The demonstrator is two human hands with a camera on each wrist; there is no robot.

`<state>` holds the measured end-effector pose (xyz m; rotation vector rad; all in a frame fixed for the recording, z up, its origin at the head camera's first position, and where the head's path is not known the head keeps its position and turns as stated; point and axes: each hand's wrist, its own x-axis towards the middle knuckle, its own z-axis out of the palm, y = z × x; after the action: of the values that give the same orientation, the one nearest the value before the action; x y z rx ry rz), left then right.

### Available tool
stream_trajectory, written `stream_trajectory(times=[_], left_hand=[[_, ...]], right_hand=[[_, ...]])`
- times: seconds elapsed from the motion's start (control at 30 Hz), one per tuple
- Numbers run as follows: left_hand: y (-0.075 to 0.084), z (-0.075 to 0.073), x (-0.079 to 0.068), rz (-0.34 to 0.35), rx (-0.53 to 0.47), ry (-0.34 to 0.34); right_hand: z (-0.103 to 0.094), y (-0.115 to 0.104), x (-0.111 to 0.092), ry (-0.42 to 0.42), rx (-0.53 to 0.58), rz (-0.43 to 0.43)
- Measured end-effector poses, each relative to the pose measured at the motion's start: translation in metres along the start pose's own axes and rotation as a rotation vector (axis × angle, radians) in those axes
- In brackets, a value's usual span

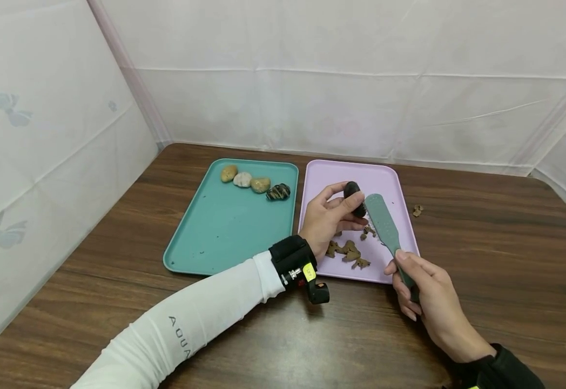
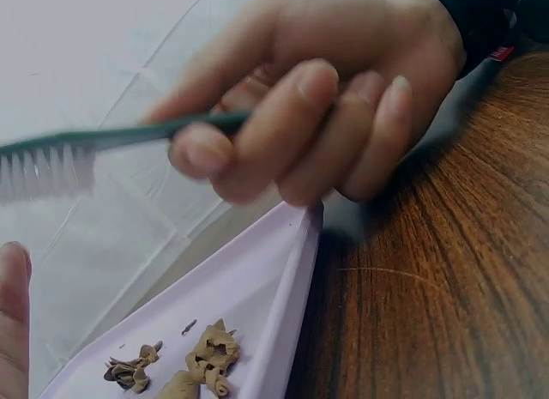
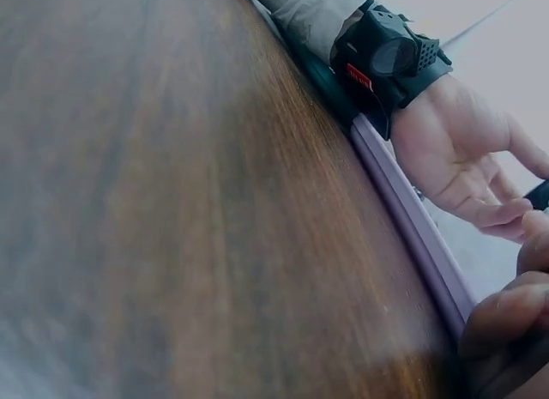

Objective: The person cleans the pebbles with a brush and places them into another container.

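Observation:
Over the lilac tray [image 1: 351, 170], my left hand [image 1: 329, 216] pinches a dark stone [image 1: 354, 199] between thumb and fingers. In my right hand [image 1: 426, 294] is a green brush [image 1: 384, 221], gripped by its handle. The brush head is beside the stone; whether they touch I cannot tell. White bristles [image 2: 47, 172] point downward in the left wrist view, where the right hand [image 2: 317, 107] curls round the handle. Brown clay-like scraps [image 1: 348, 251] lie on the lilac tray below the left hand. The right wrist view shows the left hand [image 3: 459, 154] with its palm turned partly to the camera.
A teal tray [image 1: 215, 232] stands to the left, holding a tan stone [image 1: 228, 173], a white stone [image 1: 242, 179], a yellowish stone [image 1: 261, 185] and a dark striped stone [image 1: 278, 192]. Another brown scrap [image 1: 417, 210] lies on the wooden table [image 1: 497, 243]. White sheeting [image 1: 312, 81] surrounds the table.

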<state>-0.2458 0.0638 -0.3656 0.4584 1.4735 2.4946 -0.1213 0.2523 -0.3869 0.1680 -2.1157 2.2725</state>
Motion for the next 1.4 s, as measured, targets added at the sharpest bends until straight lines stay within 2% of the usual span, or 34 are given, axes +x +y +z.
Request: stream_trajectory(times=[0.1,0.2,0.33,0.47,0.57,0.73,0.8,0.9,1.0,1.07,1.23,1.4], left_hand=[[-0.0007,-0.0005,-0.0003,0.026,-0.003,0.034],[-0.0015,-0.0007,-0.0006,0.048,0.002,0.056],[-0.002,-0.0002,-0.001,0.05,0.024,0.043],[-0.0016,-0.0002,-0.0009,0.054,0.034,0.044],[-0.0014,-0.0008,-0.0009,0.06,0.029,0.062],[-0.0024,-0.0017,-0.0006,0.063,0.059,0.071],[-0.0026,-0.0014,-0.0005,0.058,0.076,0.064],[-0.0022,-0.0015,-0.0006,0.057,0.085,0.066],[-0.0017,-0.0025,-0.0012,0.043,0.083,0.092],[-0.0016,-0.0032,-0.0014,0.027,0.078,0.105],[-0.0003,-0.0033,-0.0011,-0.039,0.02,0.088],[0.0013,-0.0025,0.0015,-0.115,-0.107,0.051]], right_hand=[[0.0001,-0.0004,0.0005,0.02,-0.025,0.043],[0.0002,0.0003,0.0,0.03,-0.006,0.009],[-0.0002,0.0011,-0.0004,0.0,0.031,-0.042],[-0.001,0.0,0.0007,-0.024,-0.013,0.024],[-0.0006,-0.0011,0.0008,0.005,-0.04,0.05],[0.0008,-0.0016,-0.0013,0.047,0.005,-0.015],[0.0004,-0.0013,-0.0011,0.03,0.013,-0.016],[-0.0007,-0.001,0.0003,-0.01,-0.041,0.035],[-0.0012,-0.0006,0.0013,-0.039,-0.108,0.093],[-0.0007,-0.0004,0.001,-0.039,-0.119,0.1],[-0.0013,0.0018,-0.0009,-0.075,-0.042,0.034],[-0.0025,0.0038,-0.0016,-0.12,0.004,-0.009]])
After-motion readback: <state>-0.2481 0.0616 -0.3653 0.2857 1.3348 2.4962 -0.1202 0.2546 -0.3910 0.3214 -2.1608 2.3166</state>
